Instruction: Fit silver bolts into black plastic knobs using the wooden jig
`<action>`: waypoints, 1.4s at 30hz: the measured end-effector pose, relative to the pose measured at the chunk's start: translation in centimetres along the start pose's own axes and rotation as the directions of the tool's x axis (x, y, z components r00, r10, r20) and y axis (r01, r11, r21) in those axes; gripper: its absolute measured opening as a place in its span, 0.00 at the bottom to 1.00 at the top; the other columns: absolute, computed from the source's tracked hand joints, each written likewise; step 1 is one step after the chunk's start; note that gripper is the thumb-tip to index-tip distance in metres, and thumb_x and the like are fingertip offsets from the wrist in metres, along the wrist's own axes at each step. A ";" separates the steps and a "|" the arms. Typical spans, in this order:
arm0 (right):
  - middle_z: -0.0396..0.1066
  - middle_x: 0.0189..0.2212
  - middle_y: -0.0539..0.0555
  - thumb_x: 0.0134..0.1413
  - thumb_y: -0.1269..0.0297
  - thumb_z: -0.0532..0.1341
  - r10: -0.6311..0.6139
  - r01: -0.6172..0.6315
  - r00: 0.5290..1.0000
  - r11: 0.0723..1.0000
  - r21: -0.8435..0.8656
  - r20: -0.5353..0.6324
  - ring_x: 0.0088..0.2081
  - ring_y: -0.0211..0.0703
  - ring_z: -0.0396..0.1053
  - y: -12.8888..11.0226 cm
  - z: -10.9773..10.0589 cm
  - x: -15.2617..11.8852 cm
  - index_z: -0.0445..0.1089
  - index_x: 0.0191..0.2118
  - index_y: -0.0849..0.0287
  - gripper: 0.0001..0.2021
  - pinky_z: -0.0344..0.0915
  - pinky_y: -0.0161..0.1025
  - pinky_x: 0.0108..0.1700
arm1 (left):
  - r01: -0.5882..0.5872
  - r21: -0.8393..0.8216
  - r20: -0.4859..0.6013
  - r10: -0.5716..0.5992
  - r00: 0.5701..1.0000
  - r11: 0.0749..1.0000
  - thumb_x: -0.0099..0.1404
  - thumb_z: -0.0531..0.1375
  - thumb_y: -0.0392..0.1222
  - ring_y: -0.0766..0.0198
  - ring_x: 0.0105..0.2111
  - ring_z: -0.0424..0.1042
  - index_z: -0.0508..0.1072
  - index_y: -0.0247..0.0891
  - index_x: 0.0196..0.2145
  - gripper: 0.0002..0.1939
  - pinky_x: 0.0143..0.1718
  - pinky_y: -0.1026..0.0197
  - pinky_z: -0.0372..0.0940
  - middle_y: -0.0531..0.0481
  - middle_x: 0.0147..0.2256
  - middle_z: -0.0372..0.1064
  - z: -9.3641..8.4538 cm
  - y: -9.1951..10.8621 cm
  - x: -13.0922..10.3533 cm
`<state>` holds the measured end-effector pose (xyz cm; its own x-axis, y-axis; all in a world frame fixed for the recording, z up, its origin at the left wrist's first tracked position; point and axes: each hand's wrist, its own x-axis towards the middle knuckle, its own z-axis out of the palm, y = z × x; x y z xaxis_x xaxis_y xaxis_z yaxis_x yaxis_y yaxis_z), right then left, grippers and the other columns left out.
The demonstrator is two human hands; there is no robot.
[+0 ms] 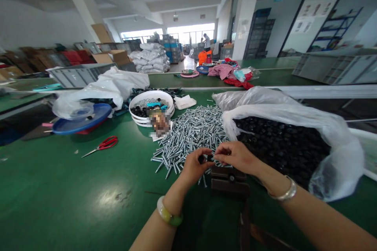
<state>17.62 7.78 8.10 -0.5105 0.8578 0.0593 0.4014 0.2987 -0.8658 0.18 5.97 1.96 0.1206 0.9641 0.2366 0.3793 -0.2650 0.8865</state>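
Note:
My left hand (195, 165) is closed on a small black part (202, 159), just above the near edge of a pile of silver screws (194, 131). Beside it, fingertips almost meeting, my right hand (235, 156) is pinched closed; what its fingers hold is too small to make out. Below both hands sits a dark metal block (228, 184) with a round piece in its top. An open white plastic bag (338, 133) of black parts (282, 149) lies right of the screws.
Red-handled scissors (108, 143) lie on the green table (59, 188) at left. Beyond them are a blue tray (79, 125) and stacked white bowls (137, 119). Grey crates (85, 76) stand farther back. A person (207, 41) stands in the distance.

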 end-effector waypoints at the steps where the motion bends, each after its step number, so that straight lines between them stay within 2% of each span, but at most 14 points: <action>1: 0.70 0.20 0.49 0.44 0.59 0.63 0.020 -0.021 1.000 0.998 0.056 0.010 0.23 0.36 0.68 -0.2 0.0 0.1 0.70 0.27 0.61 0.10 0.65 0.33 0.26 | -0.017 0.011 0.005 0.017 1.000 1.000 0.48 0.66 0.37 0.66 0.28 0.68 0.73 0.37 0.38 0.17 0.32 0.64 0.62 0.51 0.32 0.72 -0.2 0.3 -0.1; 5: 0.69 0.18 0.48 0.41 0.58 0.65 0.056 -0.056 0.998 0.977 0.206 0.006 0.22 0.35 0.67 -1.6 -0.6 0.2 0.70 0.27 0.61 0.11 0.66 0.33 0.26 | -0.082 -0.002 0.036 0.082 0.996 0.997 0.49 0.66 0.40 0.65 0.29 0.67 0.73 0.37 0.39 0.18 0.32 0.65 0.61 0.52 0.30 0.70 -0.5 1.7 -0.4; 8: 0.69 0.18 0.48 0.41 0.58 0.65 0.020 -0.021 1.000 0.974 0.225 0.007 0.22 0.35 0.67 -2.8 -0.9 -0.2 0.71 0.26 0.61 0.11 0.66 0.32 0.25 | -0.078 -0.055 0.034 0.080 0.996 0.995 0.49 0.66 0.42 0.66 0.28 0.65 0.72 0.37 0.40 0.19 0.30 0.65 0.60 0.52 0.30 0.69 -0.6 2.9 -0.8; 11: 0.69 0.19 0.49 0.44 0.58 0.64 -0.056 0.070 0.993 0.989 0.132 -0.108 0.22 0.35 0.66 -3.4 -1.0 -1.0 0.71 0.26 0.60 0.10 0.65 0.32 0.25 | -0.061 -0.116 0.029 0.065 0.997 0.991 0.50 0.65 0.42 0.67 0.27 0.64 0.71 0.36 0.42 0.20 0.30 0.65 0.60 0.51 0.30 0.69 -0.6 3.8 -1.0; 15: 0.70 0.22 0.50 0.47 0.61 0.63 -0.259 0.239 0.931 0.965 -0.105 -0.259 0.25 0.37 0.67 -3.7 -0.8 -2.6 0.72 0.25 0.58 0.06 0.64 0.33 0.28 | -0.054 -0.132 0.024 0.058 0.998 0.990 0.50 0.65 0.42 0.68 0.26 0.64 0.71 0.37 0.43 0.21 0.29 0.65 0.59 0.51 0.31 0.69 -0.6 4.9 -1.3; 17: 0.70 0.24 0.51 0.47 0.61 0.63 -0.294 0.274 0.910 0.956 -0.108 -0.291 0.26 0.37 0.67 -3.7 -0.8 -3.3 0.72 0.26 0.58 0.06 0.64 0.33 0.29 | -0.057 -0.157 0.018 0.061 0.998 0.986 0.50 0.65 0.43 0.67 0.26 0.64 0.70 0.37 0.44 0.22 0.29 0.66 0.60 0.50 0.33 0.70 -0.5 5.4 -1.5; 20: 0.68 0.23 0.50 0.48 0.60 0.63 -0.237 0.237 0.942 0.971 -0.029 -0.239 0.24 0.36 0.66 -3.7 -0.8 -4.0 0.72 0.26 0.58 0.07 0.63 0.32 0.26 | -0.094 -0.127 0.028 0.098 0.995 0.987 0.50 0.65 0.43 0.65 0.29 0.66 0.70 0.38 0.44 0.22 0.32 0.64 0.61 0.49 0.36 0.71 -0.2 5.8 -1.8; 24: 0.65 0.27 0.51 0.43 0.58 0.65 -0.207 0.196 0.950 0.978 -0.067 -0.233 0.28 0.36 0.63 -3.6 -0.9 -4.3 0.73 0.25 0.58 0.09 0.59 0.31 0.25 | -0.109 -0.091 0.027 0.112 0.993 0.990 0.51 0.65 0.45 0.65 0.29 0.67 0.70 0.39 0.44 0.22 0.32 0.64 0.62 0.48 0.36 0.72 0.2 6.0 -2.2; 27: 0.63 0.29 0.51 0.39 0.57 0.67 -0.114 0.131 0.970 0.990 0.061 -0.216 0.31 0.37 0.62 -3.1 -0.8 -4.6 0.71 0.24 0.59 0.11 0.60 0.32 0.29 | -0.160 -0.068 0.023 0.162 0.987 0.985 0.53 0.64 0.47 0.63 0.31 0.69 0.70 0.40 0.44 0.21 0.34 0.62 0.64 0.48 0.36 0.72 0.4 6.4 -2.5; 32: 0.65 0.32 0.50 0.39 0.56 0.67 0.072 -0.024 0.985 0.956 0.293 -0.154 0.33 0.39 0.63 -1.9 -0.5 -6.2 0.64 0.41 0.57 0.22 0.64 0.35 0.34 | -0.266 -0.107 0.051 0.273 0.961 0.958 0.54 0.63 0.46 0.60 0.35 0.71 0.68 0.41 0.48 0.23 0.40 0.60 0.64 0.48 0.37 0.73 0.6 7.8 -3.2; 34: 0.66 0.35 0.53 0.41 0.53 0.65 0.067 -0.026 0.988 0.959 0.283 -0.136 0.36 0.42 0.65 -1.8 -0.6 -7.4 0.63 0.45 0.56 0.24 0.65 0.37 0.36 | -0.295 -0.184 0.060 0.310 0.949 0.938 0.53 0.64 0.45 0.61 0.35 0.71 0.67 0.41 0.48 0.24 0.39 0.61 0.65 0.48 0.36 0.73 0.8 8.4 -3.6; 38: 0.64 0.48 0.58 0.51 0.51 0.57 -0.047 0.054 0.998 0.982 0.179 -0.045 0.48 0.50 0.64 -2.2 -1.2 -10.2 0.66 0.47 0.52 0.19 0.65 0.41 0.44 | -0.377 -0.365 0.060 0.426 0.903 0.851 0.50 0.66 0.41 0.62 0.35 0.72 0.71 0.41 0.44 0.21 0.39 0.63 0.64 0.49 0.34 0.74 1.6 9.4 -4.5; 40: 0.67 0.46 0.58 0.52 0.52 0.56 -0.069 0.072 0.997 0.991 0.114 -0.030 0.47 0.51 0.66 -2.3 -1.5 -11.5 0.67 0.46 0.51 0.17 0.65 0.42 0.44 | -0.322 -0.458 0.069 0.394 0.916 0.829 0.50 0.66 0.40 0.62 0.34 0.72 0.73 0.40 0.41 0.18 0.38 0.64 0.65 0.48 0.34 0.74 2.0 9.7 -4.9; 42: 0.71 0.38 0.56 0.53 0.54 0.56 -0.057 0.058 0.998 0.997 0.042 -0.025 0.40 0.49 0.69 -2.1 -1.6 -12.4 0.69 0.42 0.52 0.14 0.68 0.41 0.40 | -0.229 -0.506 0.101 0.320 0.942 0.832 0.50 0.67 0.40 0.63 0.33 0.72 0.73 0.39 0.41 0.18 0.36 0.64 0.65 0.48 0.34 0.74 2.3 9.7 -5.2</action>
<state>24.35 -2.80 10.01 -0.5135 0.8496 0.1204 0.3390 0.3298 -0.8811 5.34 -1.63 8.41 0.3276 0.8215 0.4667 -0.1760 -0.4322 0.8844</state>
